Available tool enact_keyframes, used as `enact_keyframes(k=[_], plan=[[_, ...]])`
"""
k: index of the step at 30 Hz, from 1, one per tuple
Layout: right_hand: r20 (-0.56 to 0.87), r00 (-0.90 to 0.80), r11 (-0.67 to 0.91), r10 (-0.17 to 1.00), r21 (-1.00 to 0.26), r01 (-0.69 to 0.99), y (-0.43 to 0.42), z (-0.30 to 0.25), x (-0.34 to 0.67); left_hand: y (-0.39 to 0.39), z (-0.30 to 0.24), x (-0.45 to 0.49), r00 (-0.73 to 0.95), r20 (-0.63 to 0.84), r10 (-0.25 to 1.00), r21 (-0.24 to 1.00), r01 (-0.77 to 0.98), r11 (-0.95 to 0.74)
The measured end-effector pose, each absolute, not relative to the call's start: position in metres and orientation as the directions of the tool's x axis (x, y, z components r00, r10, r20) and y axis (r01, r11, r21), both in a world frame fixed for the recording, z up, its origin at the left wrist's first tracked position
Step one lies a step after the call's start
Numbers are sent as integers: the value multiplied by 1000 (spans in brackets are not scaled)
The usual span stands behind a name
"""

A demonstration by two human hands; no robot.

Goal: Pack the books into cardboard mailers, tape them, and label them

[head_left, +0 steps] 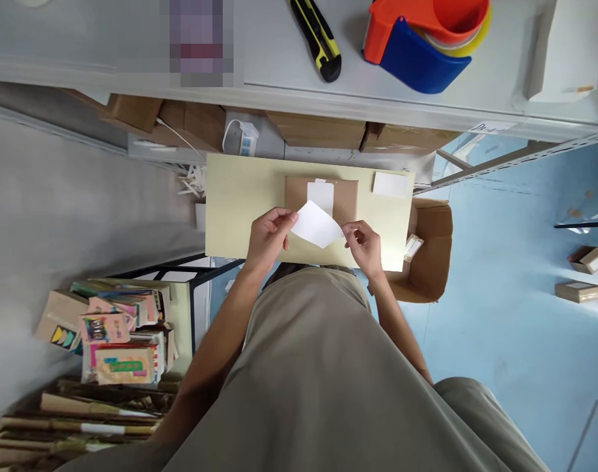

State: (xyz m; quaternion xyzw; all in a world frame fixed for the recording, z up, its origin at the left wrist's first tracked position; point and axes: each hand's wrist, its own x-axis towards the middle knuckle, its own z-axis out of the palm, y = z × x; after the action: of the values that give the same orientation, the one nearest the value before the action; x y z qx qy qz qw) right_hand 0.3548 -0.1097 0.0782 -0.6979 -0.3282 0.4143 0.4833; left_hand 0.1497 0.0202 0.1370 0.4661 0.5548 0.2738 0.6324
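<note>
My left hand [269, 239] is closed in a pinch on the left corner of a blank white label [317, 225]. At the label's right corner, the thumb and fingers of my right hand [362, 244] are pinched on it too. The label is held slanted, one corner pointing towards me, over the near part of a brown cardboard box [296, 191]. A whitish strip [320, 191] runs down the middle of the box top, partly hidden by the label. The box lies on a pale yellow board-like tabletop [244, 203].
A white slip [391, 184] lies at the tabletop's right. On the grey shelf [279, 59] above are a box cutter [318, 39] and a tape dispenser [421, 46]. An open carton [434, 255] stands at right. Colourful packets [124, 364] are stacked at lower left.
</note>
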Motion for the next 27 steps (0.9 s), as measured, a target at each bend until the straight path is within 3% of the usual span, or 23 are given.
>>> enact_keyframes(k=[10,16,20,24,27], plan=[[-294,446,-342,846,-939,30,-113,86,361,26,140,158,247,-430,868,900,198,389],[-284,402,-369,871,-917,151,-113,80,352,35,130,150,294,-415,861,905,233,356],[-282,346,-367,895,-906,212,-115,74,331,50,114,136,367,-330,870,910,367,190],[-360,396,-435,845,-893,115,-114,62,309,81,91,138,467,-147,872,891,445,-88],[-392,495,-473,775,-880,43,-104,50,306,111,71,161,560,-181,808,879,461,-122]])
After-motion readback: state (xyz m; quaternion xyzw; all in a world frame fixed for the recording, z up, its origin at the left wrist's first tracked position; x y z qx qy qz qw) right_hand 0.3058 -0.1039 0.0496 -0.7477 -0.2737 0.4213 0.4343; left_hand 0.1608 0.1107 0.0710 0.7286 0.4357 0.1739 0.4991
